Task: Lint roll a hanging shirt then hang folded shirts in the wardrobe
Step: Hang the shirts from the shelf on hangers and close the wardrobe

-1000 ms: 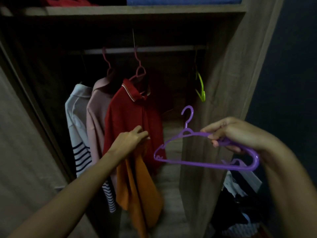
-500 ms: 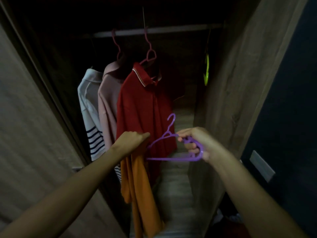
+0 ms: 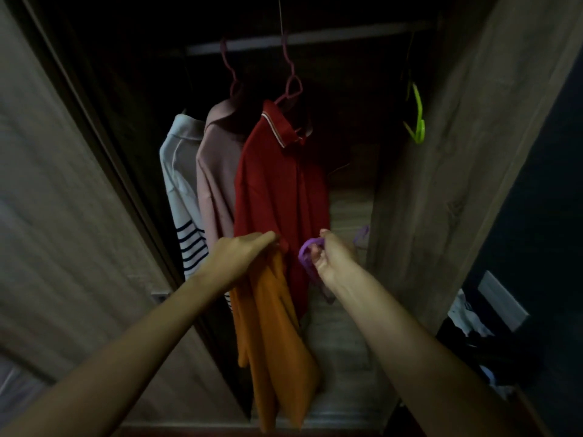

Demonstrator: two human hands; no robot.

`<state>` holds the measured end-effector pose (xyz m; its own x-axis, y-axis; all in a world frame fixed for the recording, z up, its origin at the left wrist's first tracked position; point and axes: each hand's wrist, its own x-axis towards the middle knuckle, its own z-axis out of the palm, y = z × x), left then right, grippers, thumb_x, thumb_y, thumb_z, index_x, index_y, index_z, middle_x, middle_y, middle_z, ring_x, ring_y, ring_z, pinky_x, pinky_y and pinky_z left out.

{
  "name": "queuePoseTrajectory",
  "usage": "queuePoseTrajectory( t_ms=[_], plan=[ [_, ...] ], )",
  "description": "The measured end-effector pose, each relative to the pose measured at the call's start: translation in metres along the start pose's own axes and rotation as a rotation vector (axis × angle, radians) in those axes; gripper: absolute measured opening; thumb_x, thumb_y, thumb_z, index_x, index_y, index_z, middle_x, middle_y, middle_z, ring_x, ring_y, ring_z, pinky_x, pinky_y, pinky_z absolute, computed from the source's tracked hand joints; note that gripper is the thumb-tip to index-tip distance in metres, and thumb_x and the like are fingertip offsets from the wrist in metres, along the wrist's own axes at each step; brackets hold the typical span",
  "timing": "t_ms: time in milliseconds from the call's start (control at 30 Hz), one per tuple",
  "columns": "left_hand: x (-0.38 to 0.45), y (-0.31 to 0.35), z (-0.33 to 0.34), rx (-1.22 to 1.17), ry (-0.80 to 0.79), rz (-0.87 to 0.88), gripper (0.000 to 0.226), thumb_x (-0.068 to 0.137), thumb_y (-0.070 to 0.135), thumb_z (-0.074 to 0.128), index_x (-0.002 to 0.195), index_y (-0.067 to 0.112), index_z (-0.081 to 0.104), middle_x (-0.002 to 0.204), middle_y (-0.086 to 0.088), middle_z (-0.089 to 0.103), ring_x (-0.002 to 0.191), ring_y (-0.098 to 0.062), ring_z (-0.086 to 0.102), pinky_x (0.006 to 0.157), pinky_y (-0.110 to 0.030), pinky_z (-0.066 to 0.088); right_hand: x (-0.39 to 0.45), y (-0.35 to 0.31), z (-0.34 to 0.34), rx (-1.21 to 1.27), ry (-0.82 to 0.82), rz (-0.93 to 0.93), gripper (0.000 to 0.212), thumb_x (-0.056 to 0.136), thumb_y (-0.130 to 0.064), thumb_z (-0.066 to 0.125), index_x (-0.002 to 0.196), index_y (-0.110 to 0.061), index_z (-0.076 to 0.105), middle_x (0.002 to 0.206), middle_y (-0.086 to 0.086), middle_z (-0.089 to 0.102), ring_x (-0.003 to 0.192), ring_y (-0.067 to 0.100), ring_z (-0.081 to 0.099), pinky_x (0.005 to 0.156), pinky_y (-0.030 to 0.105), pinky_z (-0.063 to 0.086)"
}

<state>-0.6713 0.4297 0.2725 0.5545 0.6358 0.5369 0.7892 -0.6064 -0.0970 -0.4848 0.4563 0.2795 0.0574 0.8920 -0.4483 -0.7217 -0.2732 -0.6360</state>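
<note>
Taking the red shirt on its hanger as the landmark, a white striped shirt hangs furthest to its left on the rail, with a pink shirt between them. In front of the red shirt's lower hem, the left hand has its fingers pinched together on the top of an orange shirt, which drapes straight down below the hand, unfolded and not yet on a hanger. Just right of that hem, the right hand is curled tight around a purple hanger, whose hook pokes out beyond the hand. Well to the right of the red shirt, a green hanger hangs empty near the wardrobe's side wall.

The step in hand looks like dressing the orange shirt onto the purple hanger. The next move likely calls for opening the collar and feeding one hanger arm through, then the other, before hooking it on the rail right of the red shirt.
</note>
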Motion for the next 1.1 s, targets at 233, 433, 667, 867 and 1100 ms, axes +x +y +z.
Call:
queuePoseTrajectory(
  t_ms=[233,433,667,867,1100],
  plan=[
    [0.002,-0.014,-0.005,-0.213,-0.471,-0.329,0.036,0.088,0.046,0.058,0.086,0.01,0.059,0.074,0.0,0.062,0.071,-0.017,0.062,0.064,-0.029,0.042,-0.021,-0.051,0.004,0.254,-0.233,0.169,0.016,0.094,-0.001,0.053,0.078,0.0,0.056,0.056,0.006,0.054,0.031,0.005,0.051,0.031,0.013,0.042],
    [-0.01,-0.021,0.01,0.019,-0.855,-0.375,0.031,0.088,0.031,0.064,0.107,0.006,0.066,0.106,-0.013,0.069,0.096,-0.026,0.064,0.084,-0.03,0.044,-0.048,-0.062,0.007,0.247,-0.34,0.279,0.017,0.093,-0.003,0.056,0.077,0.001,0.055,0.071,0.006,0.05,0.059,0.008,0.052,0.039,0.014,0.049],
    [-0.024,-0.015,0.02,0.086,-0.578,-0.263,0.03,0.094,0.018,0.047,0.119,0.026,0.062,0.122,-0.002,0.056,0.112,-0.022,0.058,0.081,-0.035,0.044,-0.051,-0.06,0.012,0.362,-0.334,0.255,0.041,0.092,0.002,0.056,0.051,0.001,0.056,0.048,0.007,0.053,0.048,0.006,0.053,0.045,0.014,0.052],
    [-0.027,-0.017,0.022,0.0,-0.45,-0.281,0.033,0.094,0.019,0.047,0.121,0.032,0.06,0.12,0.002,0.055,0.11,-0.017,0.058,0.079,-0.032,0.046,-0.047,-0.036,0.02,0.472,-0.262,0.219,0.019,0.091,0.005,0.053,0.073,0.002,0.054,0.044,0.009,0.055,0.033,0.01,0.055,0.036,0.013,0.047],
    [-0.027,-0.015,0.019,-0.041,-0.291,-0.275,0.03,0.091,0.019,0.055,0.117,0.032,0.064,0.095,0.01,0.052,0.092,-0.015,0.062,0.066,-0.024,0.038,-0.031,0.0,0.022,0.42,-0.298,0.178,0.008,0.091,-0.003,0.06,0.083,0.001,0.059,0.06,0.012,0.065,0.044,0.012,0.064,0.041,0.017,0.051]
  ],
)
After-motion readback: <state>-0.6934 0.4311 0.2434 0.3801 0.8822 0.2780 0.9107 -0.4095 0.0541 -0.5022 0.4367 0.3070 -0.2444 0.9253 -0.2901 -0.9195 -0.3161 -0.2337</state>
